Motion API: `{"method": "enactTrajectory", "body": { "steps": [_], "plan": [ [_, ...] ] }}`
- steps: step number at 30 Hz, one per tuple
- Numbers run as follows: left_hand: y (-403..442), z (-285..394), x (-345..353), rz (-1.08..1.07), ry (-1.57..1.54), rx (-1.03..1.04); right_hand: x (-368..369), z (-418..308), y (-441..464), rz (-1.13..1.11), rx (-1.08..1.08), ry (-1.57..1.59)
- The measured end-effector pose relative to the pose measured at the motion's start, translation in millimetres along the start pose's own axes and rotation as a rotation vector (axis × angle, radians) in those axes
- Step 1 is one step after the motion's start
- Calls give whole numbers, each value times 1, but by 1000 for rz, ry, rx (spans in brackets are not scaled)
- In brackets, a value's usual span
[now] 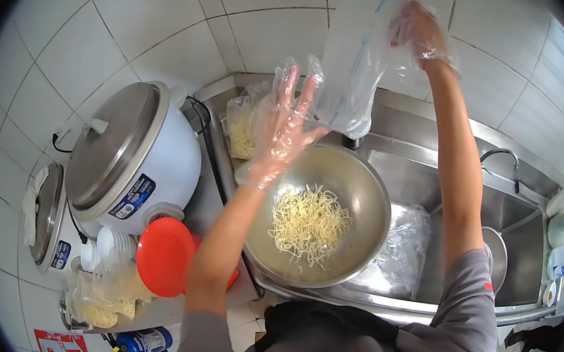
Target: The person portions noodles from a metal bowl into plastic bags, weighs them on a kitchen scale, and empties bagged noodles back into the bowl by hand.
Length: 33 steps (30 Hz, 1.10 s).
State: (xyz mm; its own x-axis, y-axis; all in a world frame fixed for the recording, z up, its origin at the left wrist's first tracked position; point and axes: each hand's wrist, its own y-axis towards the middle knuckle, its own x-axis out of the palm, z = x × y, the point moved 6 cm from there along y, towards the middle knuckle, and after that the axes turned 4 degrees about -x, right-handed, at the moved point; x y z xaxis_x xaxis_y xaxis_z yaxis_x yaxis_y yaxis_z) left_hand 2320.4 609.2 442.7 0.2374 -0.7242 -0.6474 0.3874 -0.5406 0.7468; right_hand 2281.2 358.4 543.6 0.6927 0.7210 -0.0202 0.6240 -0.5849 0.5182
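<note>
My left hand [287,124], in a clear plastic glove, has its fingers spread above the far rim of a large metal bowl [367,201]. Loose pale noodles [311,224] lie in the bowl. Up at the right, my right hand [418,28], also gloved, has its fingers closed on the top of a long clear plastic bag [359,58] with blue print. The bag hangs down between my hands towards the bowl's far side. Behind my left hand is a small bag of noodles [242,135].
Two large cookers [185,141] stand at the left, near a red plastic container [165,257], stacked white cups [114,245] and noodle bags [100,312]. Right of the bowl is a metal sink [397,164] with clear plastic [403,246] and a faucet [503,151].
</note>
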Motion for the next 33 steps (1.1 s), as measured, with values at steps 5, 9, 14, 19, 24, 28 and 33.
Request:
{"method": "enactTrajectory", "body": {
  "steps": [5, 9, 14, 19, 24, 28, 33],
  "plan": [
    [-31, -12, 8, 247, -649, -110, 8, 30, -19, -102, -416, -643],
    [-48, -7, -8, -82, -557, -635, 12, 8, -130, -45, -712, -509],
    [-110, 4, 21, -97, -965, -679, 67, 63, -220, -158, -1, -87],
    [-167, -24, 32, 81, -1806, -1199, 81, 131, -243, -267, 126, -435],
    [-159, -32, -14, -113, -1372, -870, 82, 139, -247, -460, 285, -336],
    [-136, -29, -39, -193, -483, -296, 89, 127, -245, -558, 292, -329],
    [-154, -72, -25, -242, -363, -605, 113, 178, -268, -1048, 171, -493]
  ]
}}
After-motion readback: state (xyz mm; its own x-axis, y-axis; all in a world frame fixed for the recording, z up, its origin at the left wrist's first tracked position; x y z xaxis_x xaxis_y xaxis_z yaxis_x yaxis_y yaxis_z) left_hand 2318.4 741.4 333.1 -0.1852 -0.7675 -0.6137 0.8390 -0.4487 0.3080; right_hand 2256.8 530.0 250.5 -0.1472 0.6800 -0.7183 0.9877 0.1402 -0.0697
